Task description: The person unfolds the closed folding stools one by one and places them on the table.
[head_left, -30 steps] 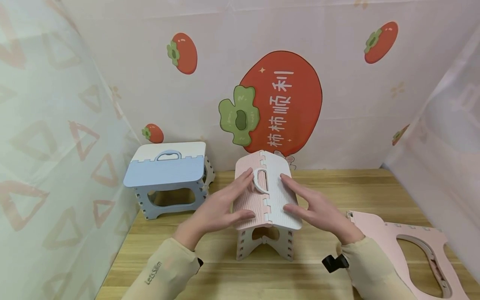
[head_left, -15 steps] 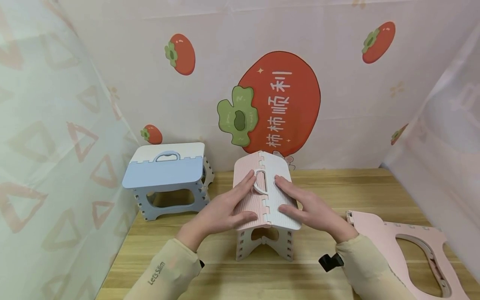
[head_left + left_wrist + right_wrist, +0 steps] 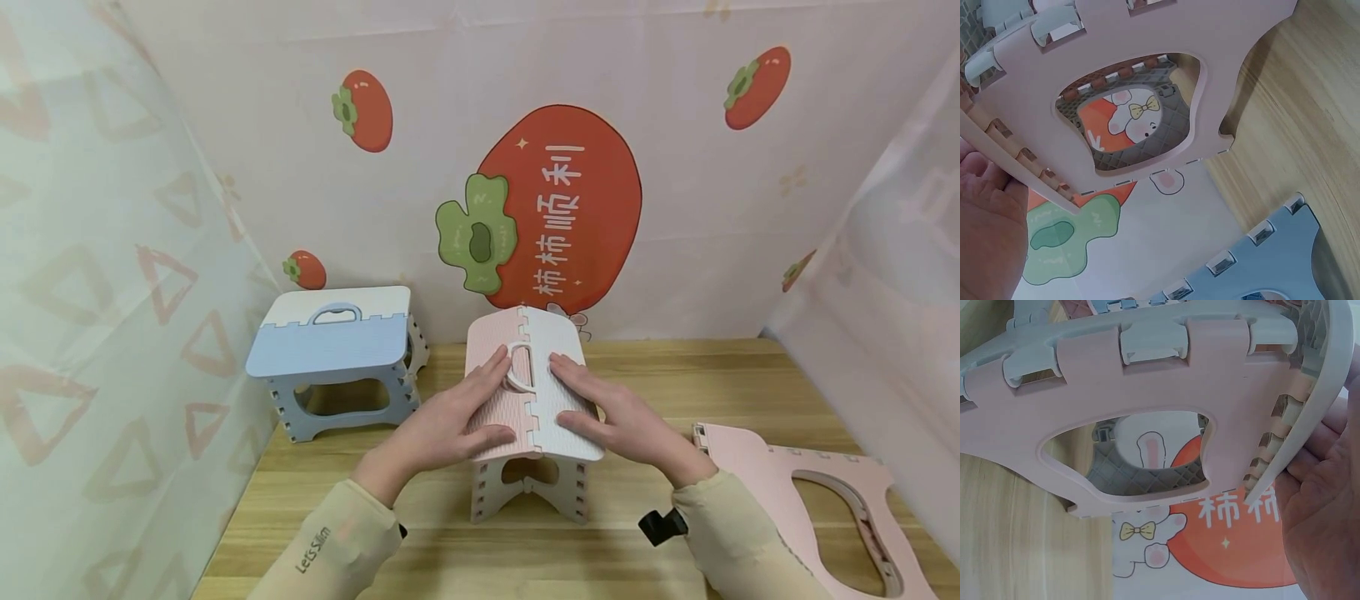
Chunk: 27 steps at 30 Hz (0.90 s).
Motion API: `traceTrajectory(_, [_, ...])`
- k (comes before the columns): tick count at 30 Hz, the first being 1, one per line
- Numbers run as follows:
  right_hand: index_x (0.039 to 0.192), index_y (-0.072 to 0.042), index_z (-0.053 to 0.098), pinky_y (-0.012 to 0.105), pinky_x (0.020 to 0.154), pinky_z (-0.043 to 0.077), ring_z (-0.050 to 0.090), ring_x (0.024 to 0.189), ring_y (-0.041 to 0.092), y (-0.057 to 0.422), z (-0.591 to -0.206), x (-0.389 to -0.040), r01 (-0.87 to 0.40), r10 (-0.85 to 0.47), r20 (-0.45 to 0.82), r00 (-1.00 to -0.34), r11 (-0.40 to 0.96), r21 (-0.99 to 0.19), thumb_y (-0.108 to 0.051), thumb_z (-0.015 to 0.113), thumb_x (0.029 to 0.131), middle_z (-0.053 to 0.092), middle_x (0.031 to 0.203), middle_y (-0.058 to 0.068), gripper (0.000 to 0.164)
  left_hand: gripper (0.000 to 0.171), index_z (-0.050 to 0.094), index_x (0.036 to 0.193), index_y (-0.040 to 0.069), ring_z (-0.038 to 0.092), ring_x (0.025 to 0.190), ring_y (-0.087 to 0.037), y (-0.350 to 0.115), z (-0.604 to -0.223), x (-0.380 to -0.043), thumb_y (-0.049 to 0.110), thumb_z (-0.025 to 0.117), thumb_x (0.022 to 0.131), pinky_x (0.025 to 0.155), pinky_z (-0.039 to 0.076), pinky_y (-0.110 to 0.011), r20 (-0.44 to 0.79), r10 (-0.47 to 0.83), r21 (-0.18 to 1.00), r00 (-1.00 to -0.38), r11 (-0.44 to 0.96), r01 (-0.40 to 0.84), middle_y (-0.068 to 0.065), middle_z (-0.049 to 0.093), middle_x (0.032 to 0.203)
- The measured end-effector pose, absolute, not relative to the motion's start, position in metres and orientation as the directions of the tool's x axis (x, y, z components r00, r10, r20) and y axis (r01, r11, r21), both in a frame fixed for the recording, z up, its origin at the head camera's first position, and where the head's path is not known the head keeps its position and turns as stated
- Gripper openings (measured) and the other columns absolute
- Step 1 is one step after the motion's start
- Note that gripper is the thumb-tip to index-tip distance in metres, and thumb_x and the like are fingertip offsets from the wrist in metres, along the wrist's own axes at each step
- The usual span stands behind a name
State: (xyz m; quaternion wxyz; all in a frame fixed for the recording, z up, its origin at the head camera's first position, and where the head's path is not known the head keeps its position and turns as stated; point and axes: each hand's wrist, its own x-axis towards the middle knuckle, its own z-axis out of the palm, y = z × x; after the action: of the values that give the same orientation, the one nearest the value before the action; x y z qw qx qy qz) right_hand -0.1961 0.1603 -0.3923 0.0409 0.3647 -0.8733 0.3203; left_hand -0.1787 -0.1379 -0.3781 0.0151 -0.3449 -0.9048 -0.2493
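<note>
A pink-and-white folding stool (image 3: 497,417) stands at the middle of the table, its two top halves sloping down from a raised centre seam like a roof. My left hand (image 3: 442,425) rests with extended fingers on the pink half, fingertips beside the white carry handle (image 3: 513,377). On the white half lies my right hand (image 3: 626,417), fingers extended and thumb apart. In the left wrist view, the stool's pink leg panel (image 3: 1216,125) shows beside the left hand (image 3: 988,231). The right wrist view has the right hand (image 3: 1319,487) along the top's edge, its fingertips hidden.
A blue-and-white folding stool (image 3: 326,354) stands unfolded at the back left. At the right, a pink stool part (image 3: 757,492) with a large opening lies on the wooden table (image 3: 675,375). A printed cloth (image 3: 675,250) hangs behind and along both sides.
My right hand has slid a little to the left, further onto the white half. The left hand has shifted slightly over the pink half. The stool stays almost in place.
</note>
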Motion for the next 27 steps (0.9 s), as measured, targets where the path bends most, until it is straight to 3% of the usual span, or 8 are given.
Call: traceTrajectory(27, [0.158, -0.014, 0.04, 0.056, 0.117, 0.036, 0.035, 0.15, 0.029, 0.1608, -0.3901, -0.1958, -0.665, -0.627, 0.289, -0.724, 0.521, -0.535, -0.032, 0.069, 0.099, 0.037, 0.164, 0.004, 0.068, 0.087, 0.018, 0.165, 0.02, 0.022, 0.155, -0.019, -0.1401, -0.3771, -0.1752, 0.061, 0.056, 0.098, 0.125, 0.027, -0.041, 0.158, 0.62, 0.364, -0.768, 0.687, 0.629, 0.005, 0.013, 0.172])
